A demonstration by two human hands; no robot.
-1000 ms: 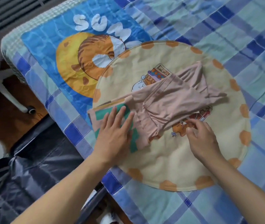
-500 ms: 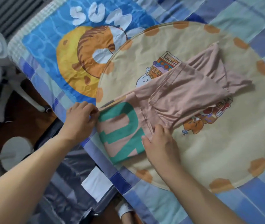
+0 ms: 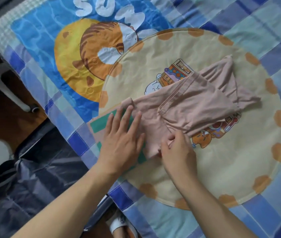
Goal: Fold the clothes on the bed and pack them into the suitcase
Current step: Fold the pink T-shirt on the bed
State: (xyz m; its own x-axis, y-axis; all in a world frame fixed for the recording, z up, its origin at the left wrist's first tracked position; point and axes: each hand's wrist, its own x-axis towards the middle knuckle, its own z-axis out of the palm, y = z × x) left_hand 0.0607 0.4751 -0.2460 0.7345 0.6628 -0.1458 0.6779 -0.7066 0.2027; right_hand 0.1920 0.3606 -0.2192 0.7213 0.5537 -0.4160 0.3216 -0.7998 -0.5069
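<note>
- On the round cream mat (image 3: 222,169) with its orange-scalloped edge, the pink garment (image 3: 196,103) is lying partly folded, its far end bunched toward the right rim of the mat.
- Your left hand (image 3: 122,140) is lying flat, fingers straight and spread, pressing down on the near-left end of the garment where a teal print (image 3: 100,124) is showing.
- Your right hand (image 3: 177,152) is sitting just beside the left, its fingers curled and pinching the garment's near edge.
- Under the mat, a blue plaid bedsheet (image 3: 265,28) is covering the bed, and a blue cushion (image 3: 54,54) printed with a yellow ring and white letters is lying at the far-left corner, its edge tucked under the mat.
- Beside the bed, at lower left, a dark grey suitcase (image 3: 29,177) is lying open on the brown floor, showing its shiny lining.
- At far left, a white chair leg with a caster (image 3: 33,109) is standing on the floor.
</note>
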